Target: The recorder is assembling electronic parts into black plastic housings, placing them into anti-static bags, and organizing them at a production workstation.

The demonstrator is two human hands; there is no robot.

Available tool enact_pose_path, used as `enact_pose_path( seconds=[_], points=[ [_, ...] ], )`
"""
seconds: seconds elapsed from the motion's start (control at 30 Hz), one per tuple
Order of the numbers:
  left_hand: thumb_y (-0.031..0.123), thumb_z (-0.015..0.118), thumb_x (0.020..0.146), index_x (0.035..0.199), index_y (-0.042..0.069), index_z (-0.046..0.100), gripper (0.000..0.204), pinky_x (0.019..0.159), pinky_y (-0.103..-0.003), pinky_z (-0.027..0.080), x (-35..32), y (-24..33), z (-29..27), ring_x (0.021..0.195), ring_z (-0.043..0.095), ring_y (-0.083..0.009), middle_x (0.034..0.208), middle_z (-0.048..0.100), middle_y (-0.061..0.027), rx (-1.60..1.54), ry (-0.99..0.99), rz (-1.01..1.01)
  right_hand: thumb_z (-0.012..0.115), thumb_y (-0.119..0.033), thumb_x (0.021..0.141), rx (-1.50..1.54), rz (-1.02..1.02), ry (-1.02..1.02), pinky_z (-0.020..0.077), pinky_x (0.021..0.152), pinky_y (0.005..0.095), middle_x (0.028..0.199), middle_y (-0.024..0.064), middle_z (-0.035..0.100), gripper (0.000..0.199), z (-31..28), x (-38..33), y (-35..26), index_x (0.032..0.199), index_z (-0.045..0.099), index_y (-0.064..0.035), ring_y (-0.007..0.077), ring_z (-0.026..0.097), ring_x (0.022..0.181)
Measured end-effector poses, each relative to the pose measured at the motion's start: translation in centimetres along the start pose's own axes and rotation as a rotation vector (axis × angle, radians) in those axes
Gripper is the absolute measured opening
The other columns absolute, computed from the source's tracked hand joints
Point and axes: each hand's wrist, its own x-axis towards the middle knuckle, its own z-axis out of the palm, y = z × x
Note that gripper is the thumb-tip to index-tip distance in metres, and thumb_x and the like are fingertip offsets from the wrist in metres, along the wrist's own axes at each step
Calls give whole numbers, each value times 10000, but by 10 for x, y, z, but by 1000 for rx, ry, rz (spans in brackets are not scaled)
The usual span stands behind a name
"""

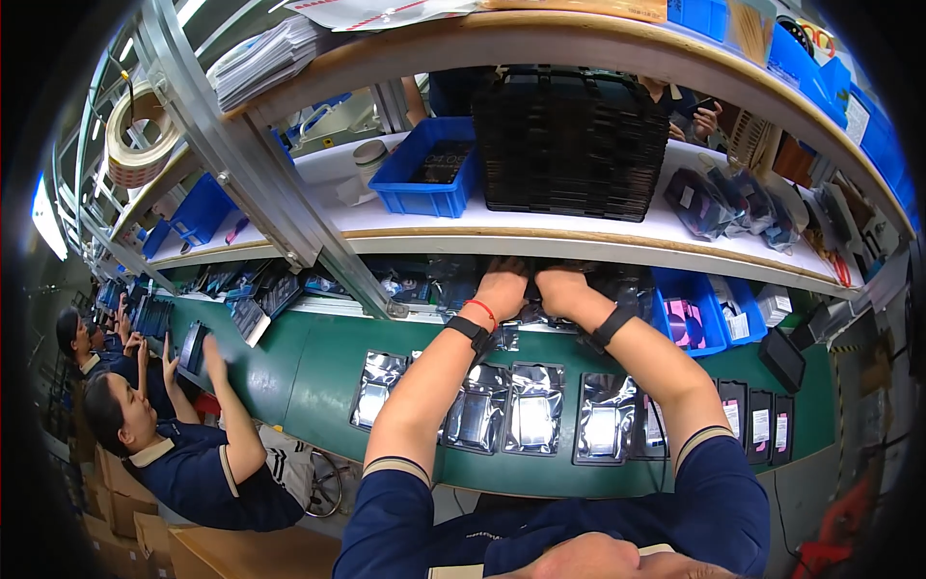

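At twelve o'clock, we cannot tell whether our left hand [502, 293] and right hand [563, 292] grip anything. Silver bags [533, 413] at six o'clock seem laid out; what remains is unclear.

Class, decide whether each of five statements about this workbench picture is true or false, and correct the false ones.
1. The person's left hand and right hand reach in beneath the wood-edged white shelf. True.
2. The tall stack of black plastic trays stands on the green tabletop. False: the stack stands on the white shelf.
3. Flat, shiny silver pouches lie on the green tabletop. True.
4. The thin red cord bracelet circles the right wrist. False: the bracelet is on the left wrist.
5. Each wrist wears a dark band. True.
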Motion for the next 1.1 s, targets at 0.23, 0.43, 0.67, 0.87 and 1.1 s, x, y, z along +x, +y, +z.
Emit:
enact_pose_path(
  seconds=[0.23,0.43,0.67,0.87,1.1],
  points=[
    [78,541,734,882,40,552,153,686,-356,510,-32,0,-13,850,604,-274,833,598,-124,51,207,166,642,-162,664,58,-126,153,515,666,414,781,145,645,175,17,-46,-27,774,625,-28,317,635,762],
    [61,527,742,1054,23,572,318,724,-356,514,-71,4,-33,914,593,-293,913,597,-148,70,323,202,655,-207,697,219,-116,338,505,643,395,785,136,635,208,-22,-118,-7,816,632,-38,301,626,748],
    [-36,520,729,1236,83,495,522,898,-422,457,-142,157,-49,1089,508,-407,1155,516,-244,-452,207,241,661,-155,711,361,172,368,487,592,361,684,141,637,168,-45,-167,55,796,651,-11,288,631,659],
    [-29,491,730,1235,72,491,515,925,-409,440,-143,244,-9,1140,480,-407,1197,491,-263,-564,213,273,667,-172,700,309,191,368,491,644,411,713,139,636,135,-32,-135,58,750,652,-48,324,624,725],
    [224,583,795,1257,-6,437,537,1022,-469,310,-121,286,23,1234,366,-384,1298,392,-267,-566,122,362,657,-158,711,209,15,379,492,748,406,885,158,645,252,-18,-81,48,924,634,-26,320,612,873]
  ],
)
